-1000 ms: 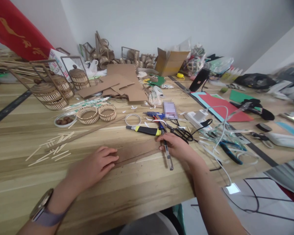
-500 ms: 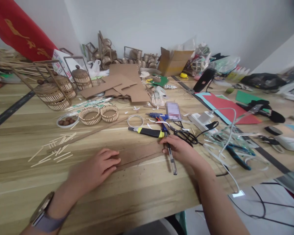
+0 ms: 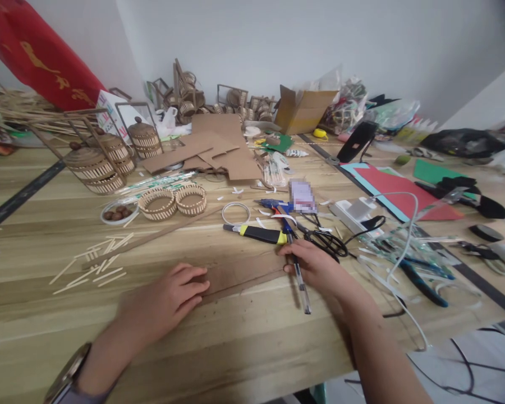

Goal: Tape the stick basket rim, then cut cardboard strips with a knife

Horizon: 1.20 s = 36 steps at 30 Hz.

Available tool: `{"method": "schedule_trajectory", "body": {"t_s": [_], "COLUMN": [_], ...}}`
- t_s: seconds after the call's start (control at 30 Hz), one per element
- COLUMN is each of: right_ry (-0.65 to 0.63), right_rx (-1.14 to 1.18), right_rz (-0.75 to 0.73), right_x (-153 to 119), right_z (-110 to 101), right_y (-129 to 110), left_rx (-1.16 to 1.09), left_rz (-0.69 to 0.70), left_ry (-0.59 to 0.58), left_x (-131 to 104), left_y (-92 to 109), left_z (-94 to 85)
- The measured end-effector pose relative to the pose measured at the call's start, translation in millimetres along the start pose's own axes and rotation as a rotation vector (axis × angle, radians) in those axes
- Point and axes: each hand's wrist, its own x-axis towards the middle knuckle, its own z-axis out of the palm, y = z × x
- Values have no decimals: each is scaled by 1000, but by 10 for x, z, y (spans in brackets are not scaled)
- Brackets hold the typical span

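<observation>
A brown cardboard strip point(image 3: 244, 273) lies on the table between my two hands. My left hand point(image 3: 172, 294) rests on its left end, palm down and fingers stretched out. At the other end, my right hand point(image 3: 313, 264) has its fingers closed around a clear-barrelled pen point(image 3: 302, 292), which points toward me. The fingertips of that hand also touch the strip. Just beyond them lies a yellow and black utility knife point(image 3: 261, 234). A blue glue gun point(image 3: 278, 206) and black-handled scissors point(image 3: 326, 241) are beside it.
Short wooden sticks point(image 3: 105, 261) and a long cardboard strip point(image 3: 151, 238) lie left. Behind are two round stick-walled baskets point(image 3: 157, 205), a bowl of brown balls point(image 3: 118, 215) and cardboard sheets point(image 3: 219, 140). A power strip point(image 3: 351, 216), white cable point(image 3: 412, 224) and pliers point(image 3: 423, 283) lie right.
The whole view has shifted slightly, so things sit a little lower and further right. Both hands keep their places on the cardboard strip, and the pen stays in my right hand.
</observation>
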Motion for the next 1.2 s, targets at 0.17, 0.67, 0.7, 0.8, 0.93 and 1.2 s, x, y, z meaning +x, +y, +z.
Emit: {"method": "schedule_trajectory", "body": {"t_s": [0.17, 0.67, 0.7, 0.8, 0.93, 1.2], "right_ry": [18, 13, 11, 6, 11, 12], "right_rx": [-1, -1, -1, 1, -7, -22], "right_rz": [4, 3, 6, 9, -5, -18], "right_x": [-1, 8, 9, 11, 12, 11], "right_z": [6, -5, -7, -12, -9, -9], "right_y": [-12, -35, -37, -37, -26, -8], "left_rx": [-23, -1, 0, 13, 16, 27], "left_rz": [-11, -8, -6, -4, -11, -17], "left_ry": [9, 5, 4, -7, -19, -40], "left_x": [1, 21, 22, 23, 15, 18], "left_y": [0, 16, 18, 25, 36, 70], "left_z": [-6, -39, -41, -46, -47, -54]}}
